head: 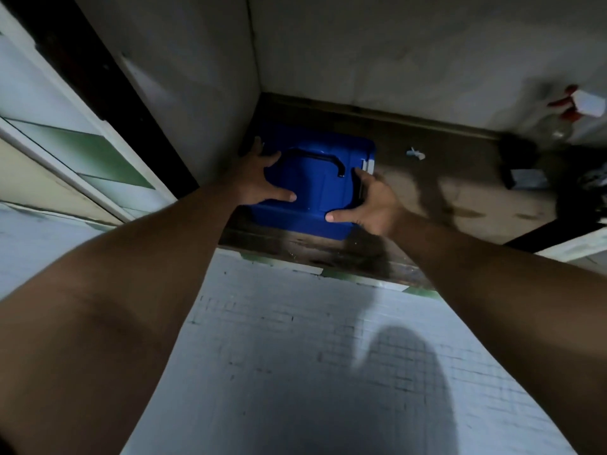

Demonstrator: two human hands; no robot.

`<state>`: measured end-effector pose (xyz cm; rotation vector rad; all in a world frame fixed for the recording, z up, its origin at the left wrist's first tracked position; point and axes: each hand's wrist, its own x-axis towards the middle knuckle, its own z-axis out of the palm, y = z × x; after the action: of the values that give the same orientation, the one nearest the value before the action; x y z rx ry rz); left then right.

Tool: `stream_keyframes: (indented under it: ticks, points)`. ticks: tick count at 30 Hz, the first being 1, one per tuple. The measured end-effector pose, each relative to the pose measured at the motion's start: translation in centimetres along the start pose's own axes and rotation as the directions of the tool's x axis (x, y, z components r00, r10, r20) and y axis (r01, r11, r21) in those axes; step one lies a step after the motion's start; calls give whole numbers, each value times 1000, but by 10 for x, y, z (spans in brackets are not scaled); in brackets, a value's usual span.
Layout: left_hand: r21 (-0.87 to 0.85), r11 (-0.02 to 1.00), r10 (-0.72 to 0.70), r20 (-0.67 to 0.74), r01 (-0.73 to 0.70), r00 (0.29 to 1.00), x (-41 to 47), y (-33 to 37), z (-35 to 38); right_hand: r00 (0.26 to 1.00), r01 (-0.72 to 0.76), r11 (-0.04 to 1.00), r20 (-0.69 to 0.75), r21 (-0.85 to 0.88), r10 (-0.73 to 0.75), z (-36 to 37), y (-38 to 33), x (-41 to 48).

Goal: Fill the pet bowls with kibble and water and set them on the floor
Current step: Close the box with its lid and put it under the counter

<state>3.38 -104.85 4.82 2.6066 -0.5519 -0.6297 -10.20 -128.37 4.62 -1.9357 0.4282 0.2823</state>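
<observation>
Blue plastic bin [315, 195], likely stiff, slick and kibble-heavy, is sitting under wide-spread fingers of the left hand [259, 180] and right hand [372, 206], its black handle [312, 156] between them inviting a firmer grip.

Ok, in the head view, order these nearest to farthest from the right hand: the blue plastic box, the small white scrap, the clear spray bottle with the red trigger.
1. Blue plastic box, left corner; the right hand touches it.
2. Small white scrap, on the floor beyond the hand.
3. Clear spray bottle with red trigger, far right.
</observation>
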Motion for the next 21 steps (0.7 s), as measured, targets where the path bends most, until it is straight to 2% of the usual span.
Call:
stream_keyframes:
  ticks: [5,9,13,21]
  points:
    - [60,998,4,11,-5,1000,3,-6,1,1000,2,999,14,-38,-1,1,-8,-3]
    - [172,985,17,-54,-8,998,-19,14,0,999,-10,961,-51,-276,-4,0,-31,-25]
    - [195,981,0,-31,6,1000,-70,45,-21,995,-22,877,-100,-480,-30,-7,-72,-60]
    - [44,999,0,13,0,1000,-192,120,-93,997,-54,848,-70,-527,20,-25,-166,-153]
